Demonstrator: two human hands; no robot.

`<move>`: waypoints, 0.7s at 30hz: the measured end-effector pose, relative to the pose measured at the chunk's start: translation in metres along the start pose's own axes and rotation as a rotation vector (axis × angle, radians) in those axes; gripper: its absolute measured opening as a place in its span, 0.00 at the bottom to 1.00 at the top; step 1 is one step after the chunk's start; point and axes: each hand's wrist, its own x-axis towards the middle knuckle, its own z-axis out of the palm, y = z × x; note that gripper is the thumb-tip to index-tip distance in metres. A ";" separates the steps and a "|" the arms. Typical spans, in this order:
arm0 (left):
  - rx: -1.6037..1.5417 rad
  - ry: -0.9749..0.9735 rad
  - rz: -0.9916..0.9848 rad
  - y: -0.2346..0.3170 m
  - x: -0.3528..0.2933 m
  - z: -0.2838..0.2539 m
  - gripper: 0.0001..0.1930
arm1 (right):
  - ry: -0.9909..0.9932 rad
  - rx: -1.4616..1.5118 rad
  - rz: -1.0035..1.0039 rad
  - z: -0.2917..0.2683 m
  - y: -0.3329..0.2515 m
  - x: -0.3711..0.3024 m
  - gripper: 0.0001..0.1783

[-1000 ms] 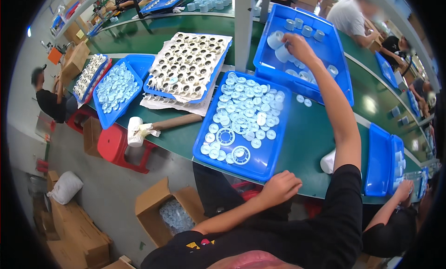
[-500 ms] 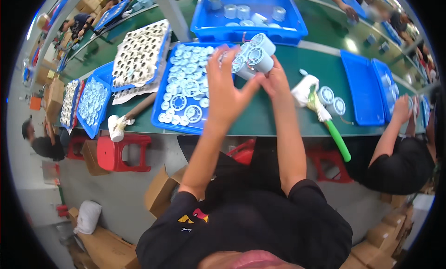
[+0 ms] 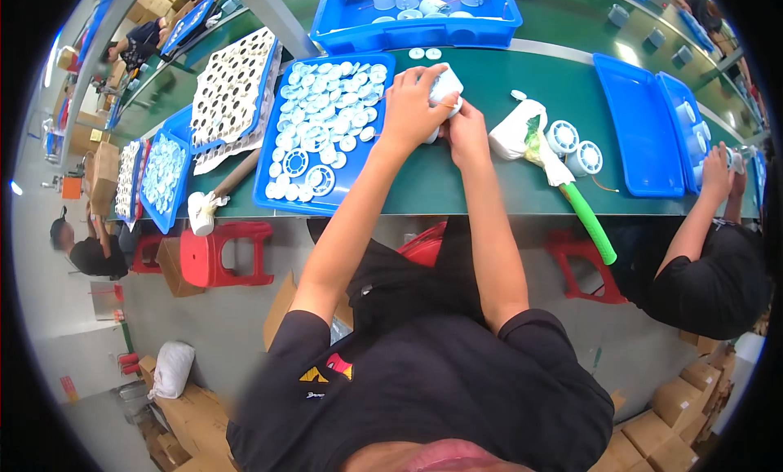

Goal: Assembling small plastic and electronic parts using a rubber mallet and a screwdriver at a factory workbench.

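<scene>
Both hands are together over the green table, closed around light-blue plastic cylinders [image 3: 445,84]. My left hand [image 3: 410,107] covers them from the left and above, its fingers curled over the top. From the right and below, my right hand [image 3: 468,135] grips their near side. A thin reddish wire shows between the hands; how many cylinders are held is hidden. Just beyond the hands lie two small pale discs [image 3: 425,53]. Left of them, a blue tray [image 3: 352,193] holds many pale-blue round caps and a few larger spoked rings.
Right of my hands lies a mallet with a green handle [image 3: 589,223] and a wrapped white head, beside two spoked cylinders [image 3: 575,147]. A blue bin [image 3: 416,38] of cylinders stands behind. Another mallet [image 3: 201,215] and a perforated tray [image 3: 234,87] are left. A co-worker [image 3: 703,268] sits right.
The cylinders, earlier raised with their spoked ends toward me, have been turned and are now mostly covered by my hands. My left hand has gone from spread fingers to wrapping over them.
</scene>
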 end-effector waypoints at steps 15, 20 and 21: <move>-0.152 0.262 0.037 0.071 -0.052 -0.040 0.24 | 0.124 -0.797 -0.497 -0.031 -0.002 -0.144 0.20; -0.197 0.136 -0.365 0.079 -0.125 -0.027 0.35 | 0.067 -0.798 -0.576 -0.015 -0.014 -0.113 0.19; -0.120 0.138 -0.299 0.072 -0.123 -0.018 0.41 | 0.059 -0.808 -0.612 -0.009 -0.018 -0.108 0.20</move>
